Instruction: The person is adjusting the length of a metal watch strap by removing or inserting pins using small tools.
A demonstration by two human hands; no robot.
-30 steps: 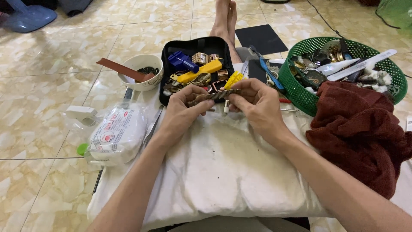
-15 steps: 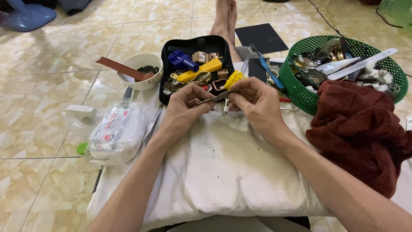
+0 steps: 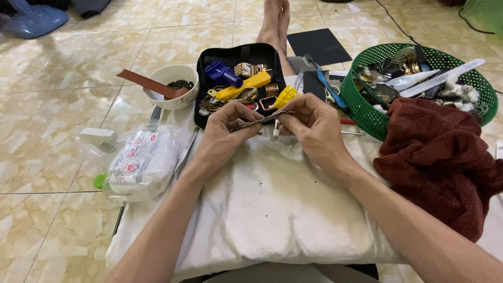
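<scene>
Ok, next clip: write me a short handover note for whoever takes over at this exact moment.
Left hand: fingers pinch one end of a metal watch band.
Right hand: fingers pinch the other end; band held level above the white cushion.
Nearby: black tool case with yellow and blue tools just beyond the hands; white bowl to the left; green basket and dark red cloth to the right.
Done: band picked up.
Left: cannot tell; no tool is in hand.

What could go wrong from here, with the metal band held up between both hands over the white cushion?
The metal band is pinched only at its ends by the left hand and right hand; it might slip. A small part could drop among the black tray clutter.
</scene>
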